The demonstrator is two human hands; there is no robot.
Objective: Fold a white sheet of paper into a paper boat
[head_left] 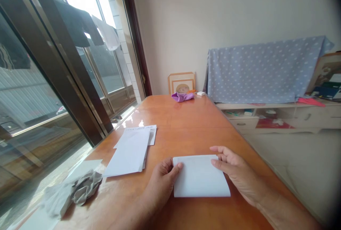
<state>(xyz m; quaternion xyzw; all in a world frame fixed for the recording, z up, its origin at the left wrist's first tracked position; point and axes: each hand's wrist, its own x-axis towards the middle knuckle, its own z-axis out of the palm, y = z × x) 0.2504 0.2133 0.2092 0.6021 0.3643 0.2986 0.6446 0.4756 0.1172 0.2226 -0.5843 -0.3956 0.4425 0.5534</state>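
Note:
A folded sheet of white paper (200, 177) lies flat on the orange wooden table (183, 123), right in front of me. My left hand (162, 183) grips its left edge, with the thumb across the paper. My right hand (236, 172) holds the upper right corner between thumb and fingers. To the left of my left hand lies a stack of white paper sheets (129, 151), overlapping a printed sheet (140, 134). A crumpled grey cloth (81, 189) sits near the table's left edge.
A purple cloth (182, 97) and a small white box (201, 94) lie at the table's far end, before a framed picture (181, 84). Glass doors (93, 63) run along the left side. A dotted blue cloth (261, 70) covers something behind a low white cabinet (282, 116) at right.

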